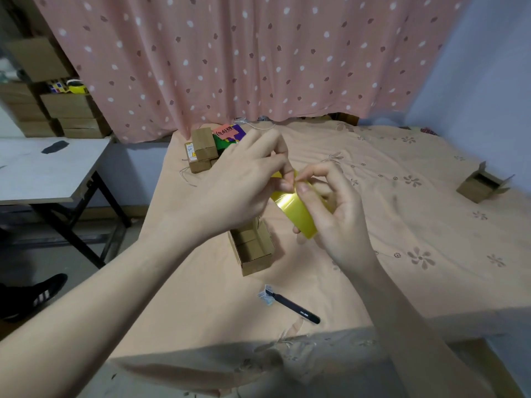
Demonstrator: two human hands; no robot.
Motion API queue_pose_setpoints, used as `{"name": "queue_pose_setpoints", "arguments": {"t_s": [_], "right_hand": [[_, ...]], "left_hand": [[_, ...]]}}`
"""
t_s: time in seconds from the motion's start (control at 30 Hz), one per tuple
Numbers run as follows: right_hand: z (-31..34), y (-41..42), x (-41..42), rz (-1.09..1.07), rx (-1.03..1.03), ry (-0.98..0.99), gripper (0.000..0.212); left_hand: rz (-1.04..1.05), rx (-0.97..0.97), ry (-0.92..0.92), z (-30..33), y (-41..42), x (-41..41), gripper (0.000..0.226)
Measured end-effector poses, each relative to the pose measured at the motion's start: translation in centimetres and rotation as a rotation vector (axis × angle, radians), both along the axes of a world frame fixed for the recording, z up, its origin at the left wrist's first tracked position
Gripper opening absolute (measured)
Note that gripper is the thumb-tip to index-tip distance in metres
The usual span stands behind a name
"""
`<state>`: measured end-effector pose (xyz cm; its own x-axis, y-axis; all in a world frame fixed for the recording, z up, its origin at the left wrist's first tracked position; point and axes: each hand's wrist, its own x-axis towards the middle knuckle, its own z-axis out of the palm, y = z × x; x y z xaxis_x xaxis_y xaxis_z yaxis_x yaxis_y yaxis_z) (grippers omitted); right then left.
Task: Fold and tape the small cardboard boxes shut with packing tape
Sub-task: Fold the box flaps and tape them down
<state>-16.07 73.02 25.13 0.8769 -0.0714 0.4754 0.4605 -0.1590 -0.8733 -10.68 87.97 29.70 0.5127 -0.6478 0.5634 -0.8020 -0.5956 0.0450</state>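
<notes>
Meanwhile, above a peach floral bedspread [402, 225], the left hand [238, 191] pinches at the loose end of a glossy yellow tape roll [293, 208], which the right hand [336, 214] grips with curled fingers. Peeling slowly and evenly should keep the thin film from splitting. Below, one matte cardboard box [253, 251] lies open; another [479, 186] waits far right.

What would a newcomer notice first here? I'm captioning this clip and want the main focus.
First, the two hands raised mid-frame: the right hand holds a shiny yellow tape roll while the left hand pinches at its upper edge. Just below them an open cardboard box sits on the peach floral bedsheet, with a black pen-like tool nearer the camera. A pink spotted curtain fills the background.
</notes>
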Motion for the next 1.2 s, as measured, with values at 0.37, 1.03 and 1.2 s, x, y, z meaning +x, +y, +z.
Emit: {"name": "queue_pose_setpoints", "arguments": {"t_s": [0.37,1.03,1.2], "right_hand": [[-0.8,1.2,1.8,-0.131,0.022,0.051,0.014],[-0.3,0.1,3.2,-0.131,0.009,0.048,0.012],[0.0,0.0,3.1,-0.088,0.069,0.065,0.013]], "left_hand": [[-0.036,-0.078,0.090,-1.0,-0.2,0.6,0.024],[-0.108,-0.523,0.647,-1.3,1.7,3.4,0.026],[-0.129,-0.464,0.670,-1.8,1.8,2.9,0.018]]}}
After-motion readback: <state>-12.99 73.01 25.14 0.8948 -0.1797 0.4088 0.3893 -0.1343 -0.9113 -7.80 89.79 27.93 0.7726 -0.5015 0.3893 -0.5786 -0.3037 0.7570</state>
